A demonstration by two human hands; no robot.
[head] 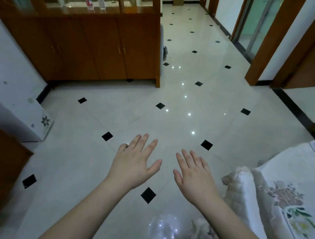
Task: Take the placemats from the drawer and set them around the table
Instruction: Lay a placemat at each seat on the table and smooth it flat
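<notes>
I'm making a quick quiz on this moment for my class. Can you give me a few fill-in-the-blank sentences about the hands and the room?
1. Both hands, left hand and right hand, hold ____.
2. Two ____ stand on the wooden cabinet.
3. The ring is on the ____ hand.
4. The floor has small ____ diamond tiles.

Missing words: nothing; bottles; left; black

1. The left hand [136, 161] was held out palm down, fingers straight and spread, holding nothing.
2. The right hand [193, 175] hovered just beside the left hand, apart from it, palm down with fingers likewise extended.
3. Both forearms were bare.
</notes>
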